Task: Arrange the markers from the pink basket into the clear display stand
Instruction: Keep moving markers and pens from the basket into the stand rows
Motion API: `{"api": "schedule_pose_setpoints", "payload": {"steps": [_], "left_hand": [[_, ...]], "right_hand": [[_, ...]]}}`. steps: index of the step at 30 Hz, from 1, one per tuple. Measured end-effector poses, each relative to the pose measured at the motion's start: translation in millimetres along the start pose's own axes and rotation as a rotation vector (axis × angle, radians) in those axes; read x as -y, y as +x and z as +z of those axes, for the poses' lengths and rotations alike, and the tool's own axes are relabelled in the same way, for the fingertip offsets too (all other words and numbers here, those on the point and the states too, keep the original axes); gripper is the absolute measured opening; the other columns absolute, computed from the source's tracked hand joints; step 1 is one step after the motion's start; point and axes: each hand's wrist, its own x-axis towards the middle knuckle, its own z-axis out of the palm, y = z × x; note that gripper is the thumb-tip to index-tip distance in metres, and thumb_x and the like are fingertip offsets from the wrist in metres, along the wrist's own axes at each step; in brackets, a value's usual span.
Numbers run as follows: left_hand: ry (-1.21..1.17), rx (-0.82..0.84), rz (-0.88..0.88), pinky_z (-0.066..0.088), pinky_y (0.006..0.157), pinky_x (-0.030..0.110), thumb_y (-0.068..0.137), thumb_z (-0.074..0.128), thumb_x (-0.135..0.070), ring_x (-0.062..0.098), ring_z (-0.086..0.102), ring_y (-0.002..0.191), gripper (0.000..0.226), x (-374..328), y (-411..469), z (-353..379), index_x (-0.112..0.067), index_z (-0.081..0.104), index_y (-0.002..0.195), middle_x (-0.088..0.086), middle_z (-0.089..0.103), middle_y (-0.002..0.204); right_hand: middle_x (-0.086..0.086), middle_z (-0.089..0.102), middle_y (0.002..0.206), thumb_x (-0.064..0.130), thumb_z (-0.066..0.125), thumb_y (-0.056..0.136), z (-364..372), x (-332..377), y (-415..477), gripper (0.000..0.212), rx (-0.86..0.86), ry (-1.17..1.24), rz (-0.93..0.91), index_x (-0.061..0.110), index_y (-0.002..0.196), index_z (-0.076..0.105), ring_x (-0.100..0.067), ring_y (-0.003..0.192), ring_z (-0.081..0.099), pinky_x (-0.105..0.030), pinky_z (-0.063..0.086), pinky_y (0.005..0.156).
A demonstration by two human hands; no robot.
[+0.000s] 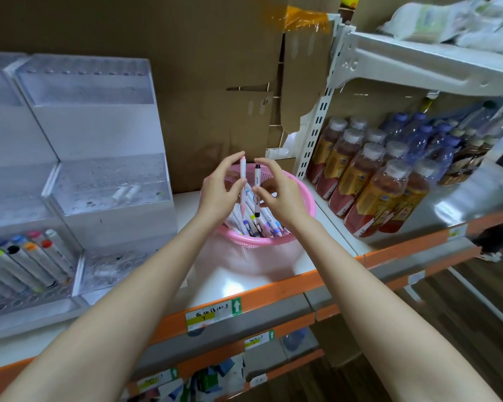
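Shop aisle: price-tagged shelf edge point(215, 313), rows of bottled drinks point(375, 181).

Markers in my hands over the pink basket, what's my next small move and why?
Probably swing the left hand with its pink-capped marker left to the clear display stand: it's held upright over the pink basket, and the stand's middle tier looks mostly unfilled.

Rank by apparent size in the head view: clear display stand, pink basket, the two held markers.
1. clear display stand
2. pink basket
3. pink-capped marker and black-capped marker: they look alike, so unranked.
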Motion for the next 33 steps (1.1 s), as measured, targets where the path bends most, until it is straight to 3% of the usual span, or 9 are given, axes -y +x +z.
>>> {"api": "schedule_pose_setpoints", "payload": {"steps": [5, 8, 10, 12, 17, 20, 25, 30, 33], "left_hand": [[0.032, -0.083, 0.12, 0.047, 0.07, 0.019, 0.086, 0.062, -0.006, 0.001, 0.059, 0.075, 0.048, -21, -13, -19, -0.026, 0.053, 0.128, -0.018, 0.059, 0.08], [0.051, -0.094, 0.187, 0.047, 0.068, 0.017, 0.087, 0.06, -0.005, 0.004, 0.06, 0.072, 0.047, -31, -24, -32, -0.026, 0.052, 0.128, -0.014, 0.058, 0.077], [0.049, -0.074, 0.199, 0.046, 0.065, 0.016, 0.088, 0.06, -0.005, 0.005, 0.059, 0.07, 0.046, -37, -33, -43, -0.027, 0.052, 0.128, -0.008, 0.059, 0.078], [0.047, -0.065, 0.198, 0.043, 0.063, 0.012, 0.088, 0.059, -0.005, 0.005, 0.059, 0.067, 0.047, -39, -43, -56, -0.028, 0.052, 0.128, -0.006, 0.06, 0.077], [0.062, -0.086, 0.188, 0.047, 0.063, 0.015, 0.087, 0.061, -0.006, 0.005, 0.059, 0.07, 0.045, -40, -72, -99, -0.031, 0.053, 0.124, -0.011, 0.057, 0.075], [0.081, -0.087, 0.177, 0.055, 0.064, 0.023, 0.088, 0.064, -0.01, 0.005, 0.063, 0.077, 0.044, -36, -91, -129, -0.033, 0.052, 0.123, -0.005, 0.062, 0.084], [0.128, -0.108, 0.177, 0.056, 0.062, 0.025, 0.088, 0.064, -0.012, 0.005, 0.063, 0.079, 0.042, -23, -121, -180, -0.03, 0.052, 0.124, -0.003, 0.063, 0.087], [0.146, -0.147, 0.165, 0.047, 0.064, 0.008, 0.088, 0.065, -0.01, 0.002, 0.061, 0.079, 0.042, -15, -144, -233, -0.026, 0.053, 0.125, -0.005, 0.061, 0.084], [0.155, -0.182, 0.163, 0.05, 0.069, 0.012, 0.087, 0.065, -0.01, 0.005, 0.062, 0.078, 0.04, -10, -153, -263, -0.023, 0.054, 0.123, -0.003, 0.06, 0.085]], "right_hand": [[0.005, 0.064, 0.065, 0.007, 0.064, 0.089, -1, 25, -10, 0.046, -0.078, 0.031, -0.061, 0.025, 0.129, 0.049, -0.015, 0.066, 0.063, -0.043, 0.055, 0.07], [0.002, 0.066, 0.068, 0.005, 0.066, 0.087, 5, 43, -18, 0.047, -0.161, 0.069, -0.106, 0.02, 0.13, 0.052, -0.008, 0.066, 0.064, -0.028, 0.054, 0.068], [0.0, 0.067, 0.068, 0.003, 0.066, 0.087, 11, 54, -23, 0.049, -0.186, 0.06, -0.13, 0.018, 0.131, 0.052, -0.008, 0.066, 0.063, -0.014, 0.048, 0.062], [-0.003, 0.066, 0.068, -0.001, 0.062, 0.087, 18, 65, -30, 0.051, -0.163, 0.008, -0.146, 0.02, 0.132, 0.051, -0.011, 0.066, 0.062, -0.009, 0.041, 0.058], [-0.002, 0.066, 0.067, 0.004, 0.062, 0.089, 43, 97, -46, 0.047, -0.122, 0.009, -0.131, 0.022, 0.131, 0.052, -0.01, 0.063, 0.061, -0.021, 0.047, 0.063], [0.002, 0.066, 0.069, 0.006, 0.063, 0.089, 62, 120, -56, 0.048, -0.126, 0.001, -0.135, 0.021, 0.133, 0.05, -0.003, 0.064, 0.061, -0.015, 0.045, 0.064], [-0.001, 0.068, 0.069, 0.01, 0.063, 0.09, 100, 161, -74, 0.046, -0.103, 0.026, -0.171, 0.02, 0.133, 0.05, -0.016, 0.063, 0.063, -0.033, 0.052, 0.065], [-0.003, 0.063, 0.068, 0.007, 0.061, 0.091, 139, 197, -87, 0.044, -0.096, 0.083, -0.203, 0.022, 0.131, 0.051, -0.011, 0.062, 0.061, -0.023, 0.05, 0.057], [0.007, 0.056, 0.068, 0.005, 0.058, 0.092, 163, 216, -89, 0.042, -0.082, 0.142, -0.17, 0.023, 0.13, 0.052, -0.006, 0.061, 0.057, -0.014, 0.045, 0.055]]}}
